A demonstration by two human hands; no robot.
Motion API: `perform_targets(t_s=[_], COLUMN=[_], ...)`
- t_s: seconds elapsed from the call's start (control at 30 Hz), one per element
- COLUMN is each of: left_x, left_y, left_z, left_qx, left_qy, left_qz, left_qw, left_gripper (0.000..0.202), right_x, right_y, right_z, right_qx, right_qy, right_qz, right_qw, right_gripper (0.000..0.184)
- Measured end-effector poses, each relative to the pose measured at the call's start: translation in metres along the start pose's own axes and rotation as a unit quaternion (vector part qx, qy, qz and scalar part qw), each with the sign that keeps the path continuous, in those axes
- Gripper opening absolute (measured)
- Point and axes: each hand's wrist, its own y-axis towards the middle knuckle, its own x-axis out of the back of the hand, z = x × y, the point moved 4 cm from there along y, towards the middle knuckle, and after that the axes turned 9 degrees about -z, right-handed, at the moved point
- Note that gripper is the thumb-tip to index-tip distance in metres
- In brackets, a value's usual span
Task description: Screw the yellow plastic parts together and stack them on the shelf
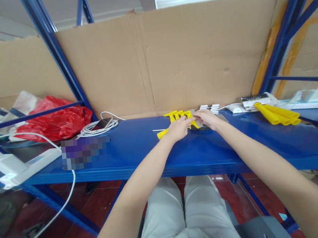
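Observation:
My left hand [179, 129] and my right hand [208, 118] are close together over the blue shelf. My left fingers are closed at a yellow plastic piece [195, 124], whose shape is partly covered by the hands. A flat grey strip [196, 117] is pinched in my right fingers, right against that yellow piece. Several yellow T-shaped plastic pieces [171, 114] lie just behind my left hand. A yellow cylinder end [162, 133] sticks out beside my left hand, near a thin metal rod [158, 130].
White-and-dark small parts [210, 108] lie behind my right hand. Rolled yellow sheets [278, 114] and a small box [255, 100] are to the right. On the left are a coiled white cable [97, 127], red plastic bag [59, 116] and power strip [36, 168]. Cardboard [169, 57] stands behind.

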Motion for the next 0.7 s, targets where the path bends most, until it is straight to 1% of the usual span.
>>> perform_targets(t_s=[0.2, 0.37, 0.43, 0.47, 0.5, 0.53, 0.57, 0.6, 0.63, 0.67, 0.7], left_x=[0.000, -0.001, -0.001, -0.001, -0.002, -0.002, -0.002, -0.003, -0.003, -0.004, -0.004], left_y=[-0.001, 0.001, 0.002, 0.002, 0.002, 0.002, 0.002, 0.002, 0.002, 0.002, 0.003], left_z=[-0.004, -0.002, 0.001, 0.003, 0.005, 0.006, 0.008, 0.009, 0.010, 0.011, 0.011], left_qx=[0.000, 0.010, 0.018, 0.021, 0.024, 0.027, 0.030, 0.033, 0.037, 0.042, 0.047], left_qy=[0.000, -0.003, -0.003, -0.003, -0.003, -0.004, -0.005, -0.007, -0.009, -0.011, -0.014], left_qz=[0.006, 0.006, -0.001, -0.004, -0.007, -0.009, -0.009, -0.008, -0.007, -0.005, -0.005], left_qw=[1.000, 1.000, 1.000, 1.000, 1.000, 1.000, 0.999, 0.999, 0.999, 0.999, 0.999], left_gripper=[0.048, 0.048, 0.048, 0.048, 0.048, 0.048, 0.048, 0.048, 0.048, 0.048, 0.048], right_x=[0.005, 0.006, 0.012, 0.017, 0.024, 0.031, 0.038, 0.045, 0.051, 0.055, 0.059], right_y=[0.003, 0.008, 0.014, 0.018, 0.022, 0.027, 0.032, 0.037, 0.041, 0.045, 0.048], right_z=[0.000, -0.003, -0.005, -0.005, -0.006, -0.007, -0.008, -0.010, -0.014, -0.019, -0.023], right_qx=[0.018, 0.010, 0.024, 0.041, 0.062, 0.091, 0.113, 0.131, 0.132, 0.122, 0.113], right_qy=[-0.042, -0.036, -0.057, -0.089, -0.136, -0.194, -0.263, -0.325, -0.379, -0.416, -0.430], right_qz=[-0.007, -0.015, -0.036, -0.055, -0.077, -0.100, -0.121, -0.129, -0.127, -0.111, -0.099], right_qw=[0.999, 0.999, 0.997, 0.994, 0.986, 0.971, 0.950, 0.928, 0.907, 0.894, 0.890], right_gripper=[0.029, 0.025, 0.021, 0.020, 0.020, 0.019, 0.017, 0.017, 0.018, 0.019, 0.021])
